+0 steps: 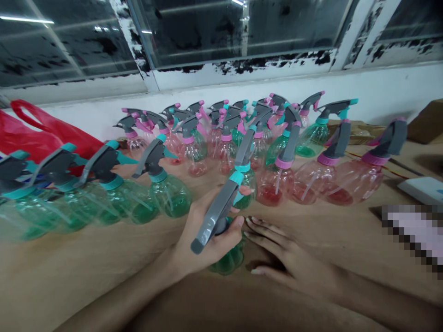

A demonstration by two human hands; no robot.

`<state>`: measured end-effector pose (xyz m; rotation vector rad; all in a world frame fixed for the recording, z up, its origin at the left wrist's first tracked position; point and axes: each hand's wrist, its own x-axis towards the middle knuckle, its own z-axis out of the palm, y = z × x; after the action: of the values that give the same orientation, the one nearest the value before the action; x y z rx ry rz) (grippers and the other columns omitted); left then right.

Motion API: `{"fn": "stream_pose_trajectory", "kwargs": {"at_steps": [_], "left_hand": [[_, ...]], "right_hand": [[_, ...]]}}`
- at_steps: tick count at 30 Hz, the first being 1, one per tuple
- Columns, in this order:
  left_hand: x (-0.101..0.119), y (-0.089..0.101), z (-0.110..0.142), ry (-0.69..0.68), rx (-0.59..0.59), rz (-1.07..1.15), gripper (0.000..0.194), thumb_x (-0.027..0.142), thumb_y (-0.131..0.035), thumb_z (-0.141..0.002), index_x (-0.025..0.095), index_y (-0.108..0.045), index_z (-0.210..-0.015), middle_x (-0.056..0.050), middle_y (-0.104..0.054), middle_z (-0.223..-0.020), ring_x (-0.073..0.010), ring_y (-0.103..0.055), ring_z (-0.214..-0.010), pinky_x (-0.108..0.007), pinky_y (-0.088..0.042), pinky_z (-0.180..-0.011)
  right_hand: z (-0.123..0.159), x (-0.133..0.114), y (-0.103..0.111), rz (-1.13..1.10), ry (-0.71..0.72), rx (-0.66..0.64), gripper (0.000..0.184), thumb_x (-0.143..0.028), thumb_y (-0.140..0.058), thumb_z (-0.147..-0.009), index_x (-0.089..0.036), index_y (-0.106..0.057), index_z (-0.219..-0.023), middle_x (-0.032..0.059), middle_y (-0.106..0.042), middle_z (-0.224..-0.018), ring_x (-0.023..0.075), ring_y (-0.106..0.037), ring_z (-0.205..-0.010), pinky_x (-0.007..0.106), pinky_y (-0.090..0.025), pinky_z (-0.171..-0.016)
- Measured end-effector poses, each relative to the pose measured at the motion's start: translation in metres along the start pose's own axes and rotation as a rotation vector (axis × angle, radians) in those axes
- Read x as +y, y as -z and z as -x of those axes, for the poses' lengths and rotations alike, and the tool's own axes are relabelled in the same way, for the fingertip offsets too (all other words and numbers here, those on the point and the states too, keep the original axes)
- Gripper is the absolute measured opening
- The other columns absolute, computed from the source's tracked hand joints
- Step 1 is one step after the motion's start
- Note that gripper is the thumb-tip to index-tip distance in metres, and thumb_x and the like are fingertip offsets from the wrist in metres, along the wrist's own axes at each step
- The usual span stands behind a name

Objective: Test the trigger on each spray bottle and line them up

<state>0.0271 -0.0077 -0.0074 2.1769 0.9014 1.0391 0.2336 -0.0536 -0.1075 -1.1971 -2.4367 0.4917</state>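
Near the front of the table, my left hand [194,227] is wrapped round the neck of a green spray bottle [228,262]. Its grey trigger head has a teal nozzle pointing away from me, and my fingers hide most of its collar. My right hand [289,252] lies low beside the bottle, palm down with fingers stretched out, holding nothing. Just beyond my left hand stands another green spray bottle [245,198]. Pink spray bottles [275,189] line up to its right, and a row of green spray bottles [169,198] runs to the left.
Several more pink and green spray bottles [226,150] crowd together near the wall. A red plastic bag [58,133] lies at the left. On the right are a cardboard box [427,122], a white object [424,189] and a blurred-out patch. Windows stand behind the table.
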Motion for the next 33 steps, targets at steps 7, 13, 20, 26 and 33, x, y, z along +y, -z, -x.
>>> {"fn": "stream_pose_trajectory", "kwargs": {"at_steps": [7, 13, 20, 26, 33], "left_hand": [[-0.0019, -0.0003, 0.0007, -0.004, -0.003, -0.003, 0.043, 0.011, -0.055, -0.073, 0.026, -0.055, -0.113, -0.004, -0.064, -0.103, -0.0156, -0.063, -0.073, -0.028, -0.054, -0.063], [-0.0023, -0.0003, 0.0004, -0.008, -0.003, -0.013, 0.04, 0.012, -0.054, -0.074, 0.026, -0.055, -0.112, -0.003, -0.064, -0.102, -0.0153, -0.063, -0.07, -0.026, -0.052, -0.054], [-0.0022, -0.0004, -0.0003, -0.02, -0.001, -0.013, 0.044, 0.011, -0.054, -0.074, 0.027, -0.054, -0.115, -0.003, -0.063, -0.107, -0.0153, -0.063, -0.076, -0.028, -0.055, -0.065], [0.0006, -0.0006, -0.0012, 0.015, 0.005, 0.003, 0.038, 0.013, -0.054, -0.074, 0.024, -0.057, -0.109, -0.004, -0.065, -0.104, -0.0147, -0.063, -0.072, -0.023, -0.052, -0.053], [0.0021, -0.0013, -0.0008, 0.011, 0.027, -0.027, 0.028, 0.013, -0.053, -0.073, 0.024, -0.057, -0.099, -0.003, -0.065, -0.102, -0.0143, -0.063, -0.072, -0.024, -0.054, -0.06]], "right_hand": [[-0.0007, -0.0005, 0.0005, 0.041, -0.011, -0.029, 0.062, -0.051, -0.046, -0.087, -0.023, -0.031, -0.141, 0.0034, -0.033, -0.147, 0.0219, -0.027, -0.136, 0.043, -0.03, -0.109], [-0.0004, -0.0008, 0.0008, 0.03, -0.004, -0.022, 0.063, -0.051, -0.047, -0.087, -0.023, -0.032, -0.141, 0.0043, -0.033, -0.147, 0.0222, -0.027, -0.135, 0.043, -0.029, -0.109], [-0.0005, -0.0025, 0.0022, 0.043, -0.007, -0.024, 0.062, -0.051, -0.047, -0.087, -0.023, -0.033, -0.14, 0.0043, -0.034, -0.147, 0.0222, -0.027, -0.135, 0.043, -0.03, -0.109], [-0.0001, -0.0011, 0.0007, 0.029, -0.006, -0.023, 0.062, -0.051, -0.048, -0.087, -0.023, -0.033, -0.14, 0.0038, -0.033, -0.147, 0.0217, -0.027, -0.135, 0.042, -0.029, -0.11], [-0.0003, -0.0001, -0.0005, 0.058, -0.01, -0.051, 0.062, -0.053, -0.044, -0.088, -0.022, -0.033, -0.14, 0.0028, -0.031, -0.148, 0.0209, -0.024, -0.136, 0.041, -0.028, -0.11]]}}
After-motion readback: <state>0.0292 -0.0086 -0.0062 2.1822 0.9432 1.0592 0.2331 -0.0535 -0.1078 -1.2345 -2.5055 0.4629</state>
